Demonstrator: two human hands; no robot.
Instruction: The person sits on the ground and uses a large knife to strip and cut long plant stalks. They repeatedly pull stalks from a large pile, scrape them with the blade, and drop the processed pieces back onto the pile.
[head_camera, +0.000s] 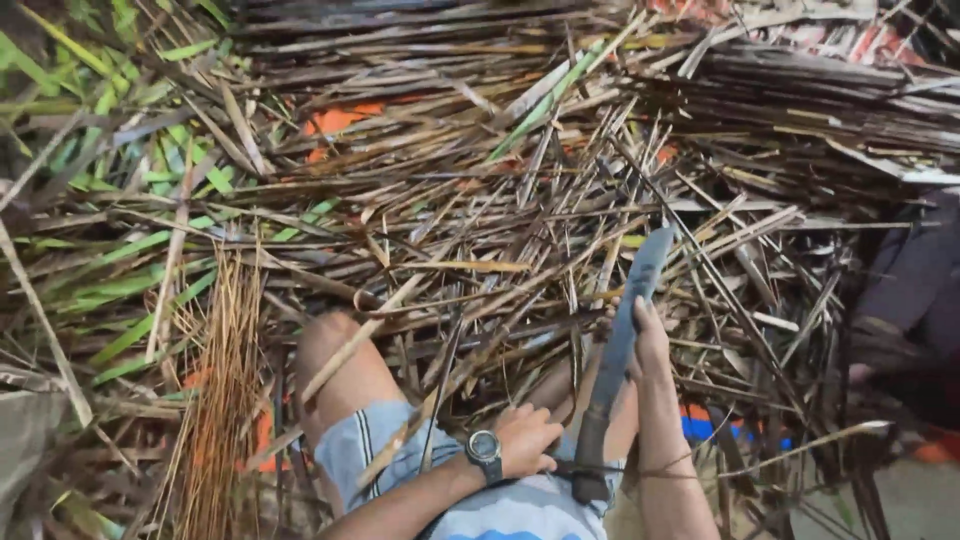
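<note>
Heaped dry leaf strips and midribs cover ground. Left hand clenched round long knife handle at lap; right hand fingers pressed against blade's flat. Advice: keep edge away from knee, steady strokes.

One long dark knife is in view, along with two hands, a left hand and a right hand, and one wristwatch. The dry brown leaf strips and green ones are heaped too thickly to count. One bundle of thin reddish ribs stands among them.
</note>
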